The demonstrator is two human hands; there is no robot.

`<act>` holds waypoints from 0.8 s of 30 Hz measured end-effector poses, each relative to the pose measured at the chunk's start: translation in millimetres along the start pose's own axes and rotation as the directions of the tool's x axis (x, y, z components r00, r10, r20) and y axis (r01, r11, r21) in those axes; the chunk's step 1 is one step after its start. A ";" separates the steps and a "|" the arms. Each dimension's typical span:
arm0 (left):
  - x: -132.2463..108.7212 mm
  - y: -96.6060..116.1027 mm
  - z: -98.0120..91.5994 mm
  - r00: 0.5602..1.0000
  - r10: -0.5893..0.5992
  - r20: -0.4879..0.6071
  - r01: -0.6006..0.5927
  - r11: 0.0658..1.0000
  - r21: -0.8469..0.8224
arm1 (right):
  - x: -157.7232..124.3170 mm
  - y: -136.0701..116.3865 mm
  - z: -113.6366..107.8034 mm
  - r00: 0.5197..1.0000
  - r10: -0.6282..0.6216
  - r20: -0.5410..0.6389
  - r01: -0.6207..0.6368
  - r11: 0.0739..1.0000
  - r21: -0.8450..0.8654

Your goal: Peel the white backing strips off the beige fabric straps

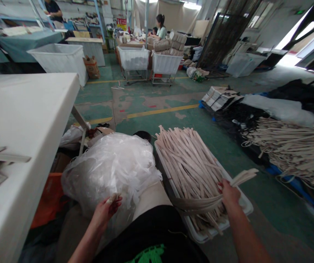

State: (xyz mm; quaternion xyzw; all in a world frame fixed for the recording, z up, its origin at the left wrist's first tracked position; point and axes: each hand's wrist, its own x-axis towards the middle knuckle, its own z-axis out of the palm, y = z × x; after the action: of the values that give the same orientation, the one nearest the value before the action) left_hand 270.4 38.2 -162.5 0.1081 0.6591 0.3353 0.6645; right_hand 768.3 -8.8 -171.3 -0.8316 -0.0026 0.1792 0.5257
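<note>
Black clothing (165,226) at the near edge carries a green print (148,254), unreadable. Marks on the far red-and-yellow sign (121,24) and the cardboard box (91,67) are likewise illegible. Near right, a white tray (246,206) is heaped with beige strips (185,160); left of it sits a bulky clear plastic bag (113,157). Far off, a white wheeled bin (167,64) bears stacked beige bundles (170,42). Right hand (230,193): closed around a bunch of strips (200,205), sagging leftward above the tray. Left hand (110,206): fingers curled narrowly about a small pale piece (113,198), before the bag.
</note>
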 end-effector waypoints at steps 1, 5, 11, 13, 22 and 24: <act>-7.7 -1.1 -2.9 1.000 0.000 0.001 0.000 1.000 -0.010 | -6.8 -5.4 9.7 0.999 0.002 0.052 -0.002 1.000 0.002; -38.6 -0.7 -10.5 0.998 0.059 0.013 -0.057 0.996 -0.073 | -67.0 -34.3 49.2 0.872 0.025 0.489 -0.022 1.000 -0.011; -65.4 6.2 -8.2 0.982 0.170 0.086 -0.170 0.985 -0.014 | -222.4 -62.1 99.9 -0.128 0.221 0.967 0.114 0.972 -0.207; -65.7 2.3 -8.2 0.973 0.193 0.123 -0.197 0.980 0.028 | -265.2 -59.0 117.3 -0.224 0.273 0.936 0.156 0.958 -0.242; -66.0 5.2 -13.6 0.926 0.268 0.265 -0.321 0.930 0.180 | -324.1 -50.3 147.5 -0.176 0.147 0.973 0.381 0.922 -0.070; -65.1 14.2 -9.6 0.921 0.280 0.272 -0.344 0.912 0.225 | -321.6 -51.6 145.1 -0.176 0.111 0.978 0.483 0.876 -0.012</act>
State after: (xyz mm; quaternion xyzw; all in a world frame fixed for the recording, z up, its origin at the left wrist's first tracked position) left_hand 263.1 7.7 -102.9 0.3405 0.5894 0.3300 0.6540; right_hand 433.3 79.1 -86.8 -0.4766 -0.5587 0.6539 0.1821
